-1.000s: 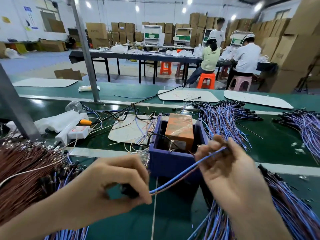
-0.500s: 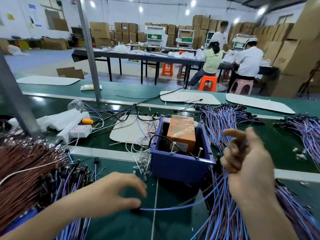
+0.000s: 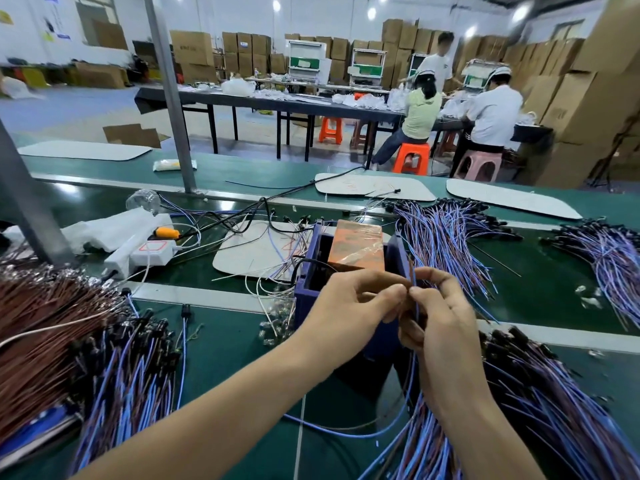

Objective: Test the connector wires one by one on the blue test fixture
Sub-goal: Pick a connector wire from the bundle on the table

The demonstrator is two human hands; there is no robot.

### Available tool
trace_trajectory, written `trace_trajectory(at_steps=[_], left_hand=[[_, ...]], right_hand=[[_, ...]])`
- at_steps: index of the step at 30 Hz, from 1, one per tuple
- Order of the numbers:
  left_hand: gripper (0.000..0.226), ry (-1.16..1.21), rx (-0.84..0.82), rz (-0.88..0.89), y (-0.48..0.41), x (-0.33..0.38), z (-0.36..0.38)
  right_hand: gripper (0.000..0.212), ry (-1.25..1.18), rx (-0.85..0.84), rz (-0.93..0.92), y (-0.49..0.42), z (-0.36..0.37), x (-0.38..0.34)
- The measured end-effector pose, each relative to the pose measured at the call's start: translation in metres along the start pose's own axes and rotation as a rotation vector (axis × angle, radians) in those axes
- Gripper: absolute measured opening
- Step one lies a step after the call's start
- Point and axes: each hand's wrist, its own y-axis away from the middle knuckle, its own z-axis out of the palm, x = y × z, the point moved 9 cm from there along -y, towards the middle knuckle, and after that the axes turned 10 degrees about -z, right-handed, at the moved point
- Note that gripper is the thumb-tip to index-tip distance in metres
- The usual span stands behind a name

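Head view. Wire (image 3: 414,277): thin, blue-sheathed, held upright between the fingertips of both hands, just in front of the fixture's near right corner. Left hand (image 3: 353,306) and right hand (image 3: 441,327) are together with fingertips touching. Each pinches the wire between thumb and forefinger, the other fingers curled. A blue loop (image 3: 346,434) lies on the mat under the forearms; cannot tell if it is the same wire.

Fixture (image 3: 304,308): open-topped box of matte blue-violet plastic with flat square walls. Inside is an orange block (image 3: 356,245) wrapped in glossy clear film. A black cable (image 3: 304,263) arcs over the left wall into the box. Clear bits (image 3: 277,323), small and glassy, are scattered at its near left foot.

Mat (image 3: 225,358): dark green, smooth, slight sheen, crossed by pale strips.

Near right: near heap (image 3: 540,403) of blue, violet and brown wires with black plugs, touching the right forearm. Far right of the fixture: fanned heap (image 3: 446,237) of the same colours. Well apart at the right edge: edge heap (image 3: 609,251).

Near left: brown bundle (image 3: 41,327), dense and coppery, with silver tips at its far end. Beside it lie blue leads (image 3: 131,368) with black cylindrical plugs.

Left of the fixture: pale board (image 3: 249,254), flat with rounded corners, loose white leads across it. Farther left: a white power strip (image 3: 149,252) and an orange plug (image 3: 167,232). A grey metal post (image 3: 169,91) rises from the far rail.

Far: a long dark table (image 3: 277,105), two people seated on plastic stools and one standing, and stacked cartons (image 3: 588,98).
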Motion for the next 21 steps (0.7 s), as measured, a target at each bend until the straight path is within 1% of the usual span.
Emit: trace_trajectory(at_steps=[3,6,10,13,14,15,18,19,21], left_hand=[[0.006,0.131,0.000,-0.064,-0.003,-0.007,0.003],[0.010,0.294,0.036,-0.111,-0.005,-0.015,-0.001],[0.015,0.353,0.157,-0.067,-0.005,-0.024,-0.021],[0.016,0.395,0.186,-0.110,-0.004,-0.037,-0.043],[0.016,0.342,0.186,-0.132,-0.005,-0.043,-0.052],[0.016,0.232,0.197,-0.153,-0.005,-0.049,-0.061],[0.017,-0.264,0.307,-0.169,-0.007,-0.060,-0.087],[0.018,-0.362,0.349,-0.155,-0.007,-0.061,-0.092],[0.017,-0.443,0.397,-0.127,-0.007,-0.059,-0.095]], right_hand=[[0.022,-0.008,-0.021,0.008,0.001,0.001,0.003],[0.023,0.022,-0.069,-0.045,0.002,0.007,0.000],[0.018,0.167,-0.108,-0.155,0.004,0.006,-0.006],[0.018,0.257,-0.078,-0.171,-0.005,-0.012,-0.003],[0.017,0.280,-0.078,-0.156,-0.009,-0.020,0.001],[0.016,0.309,-0.079,-0.135,-0.013,-0.027,0.005],[0.014,0.422,-0.069,-0.086,-0.022,-0.047,0.020],[0.014,0.457,-0.068,-0.075,-0.023,-0.051,0.024],[0.014,0.498,-0.065,-0.049,-0.024,-0.053,0.030]])
